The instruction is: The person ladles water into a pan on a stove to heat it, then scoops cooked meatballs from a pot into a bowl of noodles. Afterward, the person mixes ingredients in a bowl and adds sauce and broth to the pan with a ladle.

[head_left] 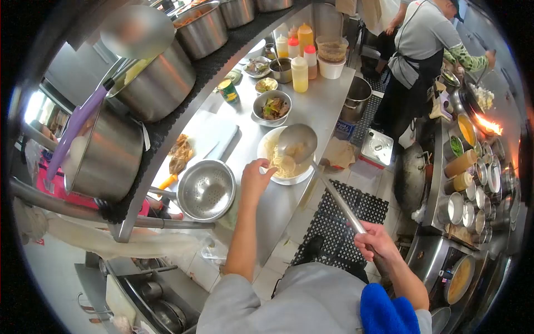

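The white plate [267, 146], at frame centre on the steel counter [328, 103], holds pale noodles [285, 165]. The left hand [255, 179], fingers loosely curled, touches the noodles. The right hand [377, 240], at lower right, grips the long ladle [298, 142], whose bowl hangs over the plate. A colander [207, 190] sits to the left; a bowl [272, 106] of cooked food sits above.

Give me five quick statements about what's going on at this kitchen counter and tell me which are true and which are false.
1. The right hand holds a long-handled ladle over the white plate. True.
2. The left hand rests inside the metal strainer. False: it touches the noodles on the plate.
3. The plate is empty. False: it holds pale noodles.
4. Squeeze bottles stand at the far end of the counter. True.
5. Another person works at the stove with a flame. True.
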The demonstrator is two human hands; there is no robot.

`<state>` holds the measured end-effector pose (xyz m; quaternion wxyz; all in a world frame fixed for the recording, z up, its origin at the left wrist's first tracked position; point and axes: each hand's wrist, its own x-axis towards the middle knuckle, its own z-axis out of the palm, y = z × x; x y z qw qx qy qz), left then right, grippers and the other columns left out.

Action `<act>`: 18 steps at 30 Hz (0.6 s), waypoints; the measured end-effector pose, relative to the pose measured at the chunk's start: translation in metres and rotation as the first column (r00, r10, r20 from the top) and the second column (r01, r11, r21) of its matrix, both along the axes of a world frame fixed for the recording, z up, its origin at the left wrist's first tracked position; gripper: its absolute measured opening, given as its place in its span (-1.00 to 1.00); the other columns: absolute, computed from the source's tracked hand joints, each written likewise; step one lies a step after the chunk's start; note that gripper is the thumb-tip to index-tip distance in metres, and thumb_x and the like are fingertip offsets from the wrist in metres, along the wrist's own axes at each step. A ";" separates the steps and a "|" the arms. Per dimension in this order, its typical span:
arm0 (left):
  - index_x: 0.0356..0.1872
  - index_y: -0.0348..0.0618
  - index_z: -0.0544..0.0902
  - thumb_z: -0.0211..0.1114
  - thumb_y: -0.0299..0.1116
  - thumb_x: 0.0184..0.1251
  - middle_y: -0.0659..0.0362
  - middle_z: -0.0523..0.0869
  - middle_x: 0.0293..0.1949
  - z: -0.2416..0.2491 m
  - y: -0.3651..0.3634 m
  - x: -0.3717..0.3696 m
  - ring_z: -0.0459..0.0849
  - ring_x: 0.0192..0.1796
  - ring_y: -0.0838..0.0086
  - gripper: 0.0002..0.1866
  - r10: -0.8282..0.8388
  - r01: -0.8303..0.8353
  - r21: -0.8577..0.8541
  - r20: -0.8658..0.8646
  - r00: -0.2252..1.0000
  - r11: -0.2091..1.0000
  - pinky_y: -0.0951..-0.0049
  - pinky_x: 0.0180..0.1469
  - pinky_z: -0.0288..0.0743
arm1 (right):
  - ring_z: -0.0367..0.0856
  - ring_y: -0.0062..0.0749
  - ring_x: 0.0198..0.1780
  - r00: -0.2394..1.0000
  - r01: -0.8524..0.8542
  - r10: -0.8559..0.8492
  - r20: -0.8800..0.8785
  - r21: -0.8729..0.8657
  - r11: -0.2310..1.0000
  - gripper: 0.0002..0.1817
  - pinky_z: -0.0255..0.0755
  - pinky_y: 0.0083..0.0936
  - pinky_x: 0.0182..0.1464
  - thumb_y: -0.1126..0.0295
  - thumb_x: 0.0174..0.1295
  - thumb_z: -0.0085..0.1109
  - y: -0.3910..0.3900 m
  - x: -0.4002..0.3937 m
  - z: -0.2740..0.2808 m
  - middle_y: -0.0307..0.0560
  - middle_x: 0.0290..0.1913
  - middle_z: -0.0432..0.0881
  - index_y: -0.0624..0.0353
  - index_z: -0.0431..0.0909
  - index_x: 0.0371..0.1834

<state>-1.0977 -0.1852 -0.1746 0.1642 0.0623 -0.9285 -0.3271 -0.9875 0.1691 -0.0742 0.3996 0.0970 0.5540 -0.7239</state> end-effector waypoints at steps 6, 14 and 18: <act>-0.31 -0.20 0.66 0.44 -0.26 0.00 0.09 0.71 -0.33 -0.012 0.017 0.004 0.64 -0.21 0.20 -0.72 -0.024 0.027 -0.034 0.082 0.996 0.999 0.27 -0.10 0.48 | 0.29 -0.67 -0.77 0.991 0.011 0.011 -0.133 0.159 0.987 -0.54 0.21 -0.68 -0.77 0.57 0.18 0.07 0.000 -0.003 0.007 -0.27 -0.62 0.38 0.31 0.36 0.20; -0.35 -0.12 0.69 0.31 -0.34 0.07 0.10 0.68 -0.34 -0.005 0.026 -0.020 0.58 -0.19 0.17 -0.86 -0.200 0.203 -0.071 0.049 0.979 0.977 0.25 -0.11 0.47 | 0.26 -0.69 -0.79 0.994 0.106 -0.106 -0.039 -0.013 0.994 -0.51 0.16 -0.69 -0.81 0.49 0.17 0.08 0.022 0.000 0.018 -0.27 -0.61 0.36 0.32 0.32 0.22; -0.42 -0.07 0.70 0.23 -0.31 0.09 0.09 0.66 -0.33 -0.020 0.039 -0.058 0.56 -0.16 0.16 -0.87 -0.528 0.568 -0.299 0.208 0.823 0.767 0.21 -0.13 0.46 | 0.26 -0.67 -0.81 0.990 0.123 -0.123 -0.072 -0.011 0.992 -0.50 0.15 -0.69 -0.83 0.50 0.16 0.07 0.033 0.007 0.023 -0.25 -0.64 0.36 0.36 0.31 0.22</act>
